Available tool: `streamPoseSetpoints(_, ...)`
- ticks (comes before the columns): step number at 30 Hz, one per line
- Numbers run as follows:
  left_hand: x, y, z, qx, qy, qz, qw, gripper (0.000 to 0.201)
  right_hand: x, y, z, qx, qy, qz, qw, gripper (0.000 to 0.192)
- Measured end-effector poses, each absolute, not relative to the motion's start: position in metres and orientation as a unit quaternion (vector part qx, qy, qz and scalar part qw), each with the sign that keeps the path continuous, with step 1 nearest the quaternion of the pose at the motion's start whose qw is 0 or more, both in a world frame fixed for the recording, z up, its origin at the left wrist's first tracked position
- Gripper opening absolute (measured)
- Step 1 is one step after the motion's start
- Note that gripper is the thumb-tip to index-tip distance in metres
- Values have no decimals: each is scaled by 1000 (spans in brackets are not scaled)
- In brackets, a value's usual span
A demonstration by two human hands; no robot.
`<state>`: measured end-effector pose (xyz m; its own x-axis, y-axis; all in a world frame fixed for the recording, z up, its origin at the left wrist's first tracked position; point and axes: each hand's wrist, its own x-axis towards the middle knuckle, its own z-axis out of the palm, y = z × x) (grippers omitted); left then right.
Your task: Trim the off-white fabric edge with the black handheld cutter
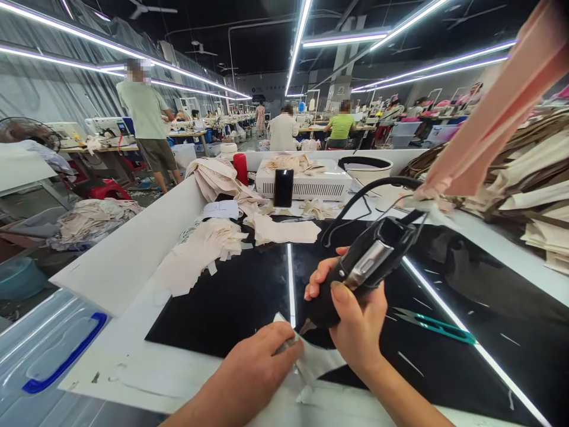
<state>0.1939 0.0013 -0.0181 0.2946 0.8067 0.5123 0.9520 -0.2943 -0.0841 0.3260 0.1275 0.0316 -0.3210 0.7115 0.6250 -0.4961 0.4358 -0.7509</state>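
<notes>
Slip (pixel 221 209), print illegible, silver-panelled black tool (pixel 363 268) clamped in my right hand (pixel 358 326), pale cloth (pixel 316 359) pinched in my left hand (pixel 255 370)

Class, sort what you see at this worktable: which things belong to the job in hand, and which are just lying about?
In the job:
- black corded tool, held in the right hand
- pale fabric piece, held in the left hand

Apparently just lying about:
- teal snips
- phone
- red cone

Unclear: the pile of pale pieces.
</notes>
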Motion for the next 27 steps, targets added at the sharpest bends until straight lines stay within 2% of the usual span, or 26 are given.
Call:
streamPoseSetpoints(12, 198, 3, -16, -781, -579, -180, 147, 33, 327, 125, 34, -114, -629, 522, 565, 50)
streamPoseSetpoints(20, 195, 2, -14, -779, -571, -197, 166, 31, 331, 126, 35, -82, -624, 520, 578, 47)
streamPoseSetpoints(27, 192, 3, -20, -785, -561, -193, 176, 40, 331, 124, 33, -106, -632, 520, 566, 49)
